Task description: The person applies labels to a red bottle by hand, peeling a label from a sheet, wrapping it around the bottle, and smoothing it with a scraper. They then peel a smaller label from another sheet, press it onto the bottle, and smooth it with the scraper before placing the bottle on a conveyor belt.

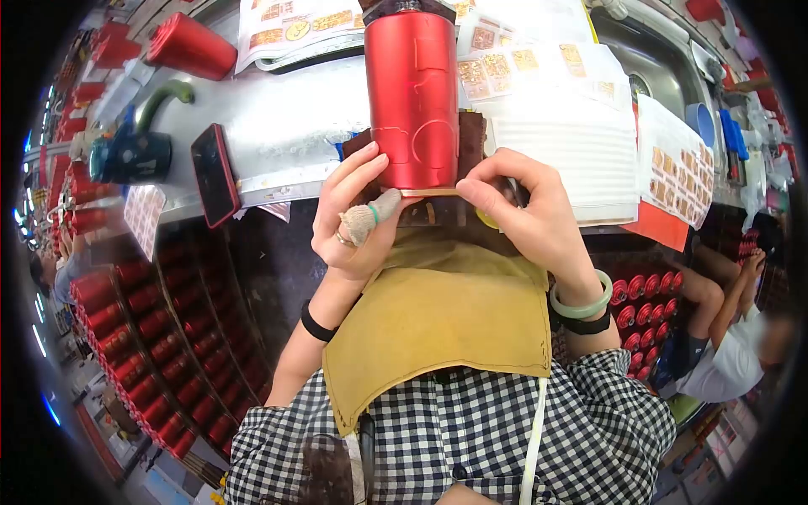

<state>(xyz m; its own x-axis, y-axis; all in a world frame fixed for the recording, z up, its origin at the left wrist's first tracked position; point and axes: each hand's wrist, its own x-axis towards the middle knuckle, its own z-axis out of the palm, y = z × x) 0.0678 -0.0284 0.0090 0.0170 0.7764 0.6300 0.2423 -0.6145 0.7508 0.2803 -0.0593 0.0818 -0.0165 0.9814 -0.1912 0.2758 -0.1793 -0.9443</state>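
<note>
A shiny red metal cylinder (412,101) with raised outlines lies in front of me, its near end toward my body. Along that near rim runs a thin pale gold strip (431,192). My left hand (358,210) is closed at the cylinder's lower left, fingers against its side. Its thumb, wrapped in a grey cloth cover (362,222) with a teal band, presses at the strip's left end. At the other end, my right hand (530,210) pinches thumb and forefinger together on the strip. The cylinder partly hides a dark brown support (473,135) beneath it.
Sheets of gold stickers (497,71) lie behind and right of the cylinder. A phone (215,175), a teal mug (130,156) and another red cylinder (192,46) are at left. Racks of red cylinders (160,353) stand below. Another person (728,358) sits at right.
</note>
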